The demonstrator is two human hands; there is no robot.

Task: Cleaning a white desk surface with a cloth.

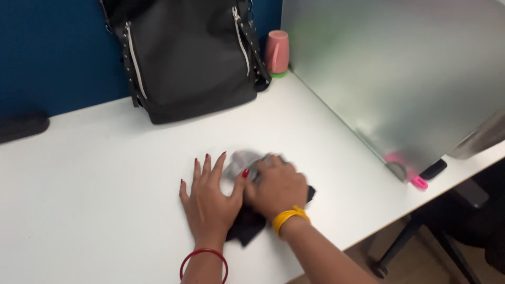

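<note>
Left hand (209,202) flat beside right hand (276,185) (blurred); both press dark cloth (246,225).

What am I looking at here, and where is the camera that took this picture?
No machine here: a person wears a camera on the head, looking down at their own two hands on a white desk. The left hand, with a red bangle, lies flat, partly on a dark cloth. The right hand, with a yellow band, presses on the same cloth and a blurred greyish bit of it. Behind stand a black backpack and a pink cup. A frosted divider panel stands to the right.
</note>
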